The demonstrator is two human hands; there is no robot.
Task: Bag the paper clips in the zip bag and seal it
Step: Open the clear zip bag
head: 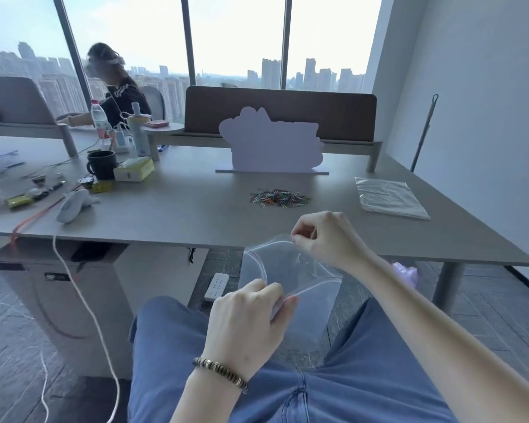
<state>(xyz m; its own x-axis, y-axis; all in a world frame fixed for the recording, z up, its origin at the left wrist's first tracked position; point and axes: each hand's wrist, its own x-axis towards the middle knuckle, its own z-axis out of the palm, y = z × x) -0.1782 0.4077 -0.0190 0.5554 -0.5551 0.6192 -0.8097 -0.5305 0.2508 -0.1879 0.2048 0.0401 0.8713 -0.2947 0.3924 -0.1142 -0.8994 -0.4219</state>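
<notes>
Right hand (321, 236): grip closed, thumb and forefinger pinching the far lip of the zip bag (290, 270) at its mouth, lifting that edge up near the table's front edge. Left hand (251, 322): grip also closed on the bag, fingers curled over the near lip, thumb pressed against the plastic. Between the two pinches I see the mouth pulled apart, the clear film bowed into an open pocket. The bag hangs in the air over the lap, in front of the table (196, 209) and below its top surface; its lower part drops toward the blue-trousered knees (177, 346). I cannot make out anything inside it. A beaded bracelet (220, 369) sits on the left wrist.

Paper clips (278, 197): one loose, many-coloured heap on the table, beyond the right hand and well apart from the bag, untouched by either hand. Behind the heap stands a pale cut-out sign (272, 145) on a flat base. To the right of the heap, a flat stack of clear bags (390, 196) lies near the table's right side.

Further left on the table: a black mug (102, 164), a yellow-and-white tissue pack (134, 169), small clutter and cables. A white cable (83, 300) trails off the table edge to the floor. A power strip (216, 286) lies on the floor under the table. Another person (116, 90) sits at the far left by the window.
</notes>
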